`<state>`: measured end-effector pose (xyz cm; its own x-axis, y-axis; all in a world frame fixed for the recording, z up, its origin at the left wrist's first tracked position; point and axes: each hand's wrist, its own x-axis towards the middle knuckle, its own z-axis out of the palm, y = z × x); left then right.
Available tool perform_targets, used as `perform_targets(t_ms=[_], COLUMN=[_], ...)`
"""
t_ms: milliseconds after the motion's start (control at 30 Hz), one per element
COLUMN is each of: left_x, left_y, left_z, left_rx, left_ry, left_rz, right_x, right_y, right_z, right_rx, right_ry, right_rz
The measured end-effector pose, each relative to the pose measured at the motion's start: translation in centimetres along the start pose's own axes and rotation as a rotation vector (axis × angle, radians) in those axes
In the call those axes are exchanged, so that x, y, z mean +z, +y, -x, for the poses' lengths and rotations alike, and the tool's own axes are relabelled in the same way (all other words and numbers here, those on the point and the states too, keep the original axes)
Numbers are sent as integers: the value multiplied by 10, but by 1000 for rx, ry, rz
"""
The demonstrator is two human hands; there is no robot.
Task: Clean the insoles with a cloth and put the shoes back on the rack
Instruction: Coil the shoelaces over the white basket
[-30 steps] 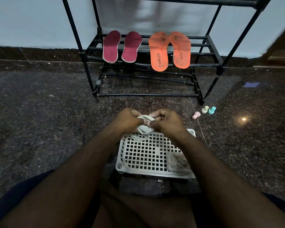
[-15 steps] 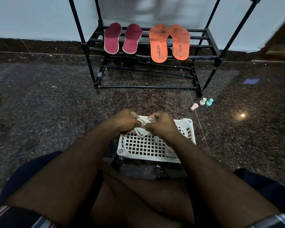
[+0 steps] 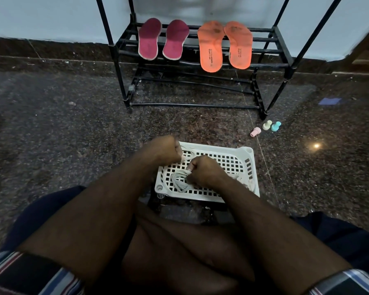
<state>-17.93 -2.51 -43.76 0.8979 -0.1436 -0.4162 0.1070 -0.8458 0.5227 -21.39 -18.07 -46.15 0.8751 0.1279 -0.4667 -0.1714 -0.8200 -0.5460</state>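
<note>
Two magenta insoles [image 3: 162, 39] and two orange insoles [image 3: 224, 45] lie side by side on the black shoe rack [image 3: 290, 56] against the wall. On the floor in front of me stands a white perforated basket [image 3: 228, 160]. My left hand [image 3: 164, 149] is curled over the basket's far left corner and pinches one end of a whitish coiled lace or cord [image 3: 180, 179]. My right hand [image 3: 202, 171] grips the cord over the basket's middle. No cloth or shoes are visible.
Three small plastic caps, pink [image 3: 255, 131], cream [image 3: 267, 125] and teal [image 3: 275, 126], lie on the dark speckled floor right of the basket. A blue scrap [image 3: 330, 101] lies further right. My crossed legs fill the lower frame.
My hands, held together at the basket's far edge, have come apart. The right hand has drawn toward me over the basket with the cord; the left stays at the far left corner.
</note>
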Motion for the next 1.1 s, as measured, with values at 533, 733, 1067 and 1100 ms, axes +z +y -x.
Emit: perform_targets(t_ms=[533, 733, 1067, 1100], left_x=[25, 27, 26, 26], left_y=[16, 13, 13, 13], left_z=[6, 7, 10, 10], left_rx=[133, 120, 121, 124], left_ry=[-115, -99, -56, -59], left_rz=[-740, -744, -792, -795], right_x=[13, 14, 11, 10], right_y=[-4, -1, 2, 3], right_z=[-1, -1, -2, -3], right_rx=[-143, -127, -94, -93], right_ry=[100, 70, -5, -12], right_rz=[223, 240, 189, 180])
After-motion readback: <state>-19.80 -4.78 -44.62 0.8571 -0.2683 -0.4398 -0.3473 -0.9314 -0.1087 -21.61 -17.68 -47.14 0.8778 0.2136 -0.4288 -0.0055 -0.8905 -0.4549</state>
